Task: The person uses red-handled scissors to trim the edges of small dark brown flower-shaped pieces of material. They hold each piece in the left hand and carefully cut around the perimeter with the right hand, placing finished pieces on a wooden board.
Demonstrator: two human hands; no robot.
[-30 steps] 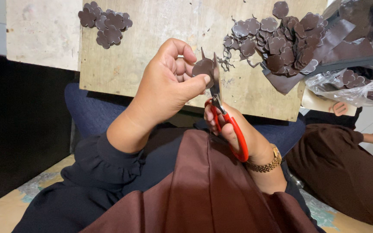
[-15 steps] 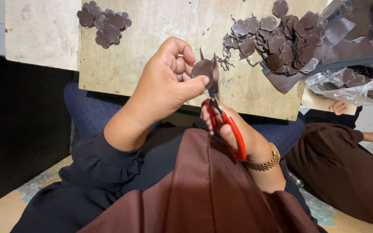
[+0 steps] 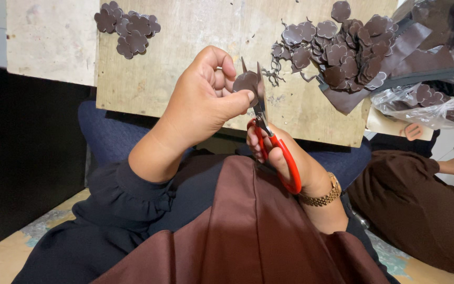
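Left hand [image 3: 200,105] pinches a small dark brown cut-out piece [image 3: 246,82] between thumb and fingertips, clamped on its left edge. Piece sits upright, face toward the camera, held above the lap and just in front of the near edge of the wooden board [image 3: 185,68].

Right hand [image 3: 285,160] is closed through the loops of the red-handled scissors [image 3: 269,139]. Blades point up and slightly left, away from the body; handles run down toward the wrist with the gold watch [image 3: 324,195]. Long axis of the scissors is near vertical in this view.

Key relation: the piece lies directly at the blade tips, up and left of the right-hand grip, and right of the left-hand pinch. Blades look slightly parted with the piece's right edge between them, though the dark material against dark steel makes that hard to confirm. Left hand is the nearer of the two to the piece; it touches it, the right only reaches it through the blades.

Outward: thin curled offcuts [image 3: 274,73] on the board just behind the blades. Large heap of flower-shaped pieces [image 3: 353,50] to the right, smaller pile [image 3: 127,31] far left on the board. Clear plastic bag [image 3: 432,100] with more pieces at the right edge. Brown cloth [image 3: 248,236] over the lap.
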